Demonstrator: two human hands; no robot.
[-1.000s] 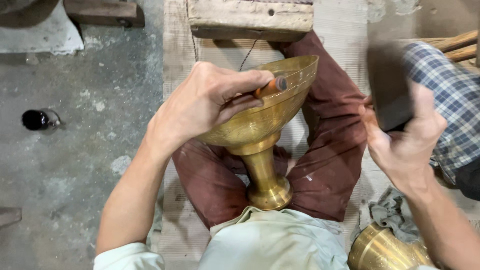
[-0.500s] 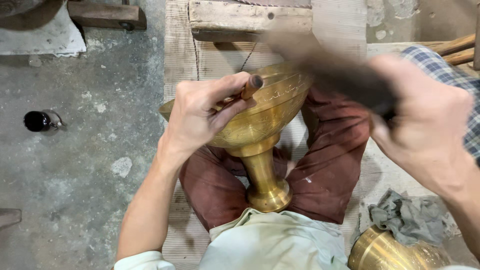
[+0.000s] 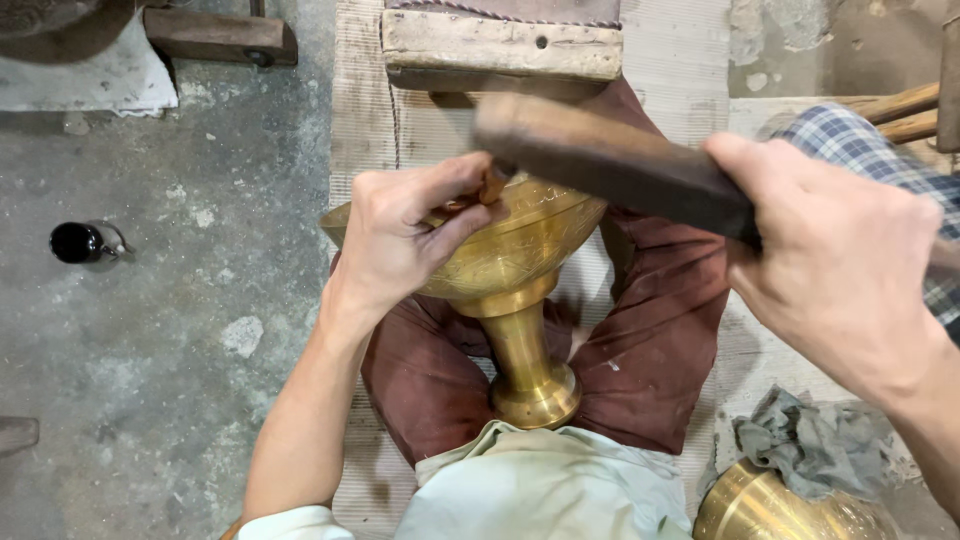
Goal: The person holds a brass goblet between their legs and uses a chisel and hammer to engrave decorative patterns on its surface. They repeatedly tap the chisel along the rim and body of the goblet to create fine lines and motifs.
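- A tall brass goblet-shaped vessel [image 3: 505, 280] with a wide bowl, narrow stem and flared foot lies clamped between the person's legs, which are clothed in dark red-brown trousers [image 3: 650, 340].
- Its long axis runs away from the body: the foot points back toward the person's waist, and the open bowl points up and forward toward a worn wooden block [image 3: 500, 45] at the top of the view.
- The bowl's golden outer wall shows fine engraved bands and patterning; the stem and foot look plain and polished.
- The left hand [image 3: 405, 235] rests on the bowl's rim, its fingers pinched around a small reddish-brown chisel-like tool [image 3: 492, 183] whose tip meets the brass.
- The right hand [image 3: 835, 265] is clenched around the handle of a dark wooden mallet [image 3: 610, 165], which lies nearly level over the bowl with its head just above the small tool; the mallet is blurred.
- A second brass vessel [image 3: 770, 510] sits at the lower right, partly covered by a crumpled grey rag [image 3: 815, 445].
- A small black round object [image 3: 78, 242] lies well apart on the grey concrete floor [image 3: 170, 350] to the left.
- Blue-checked cloth [image 3: 860, 150] shows behind the right hand.
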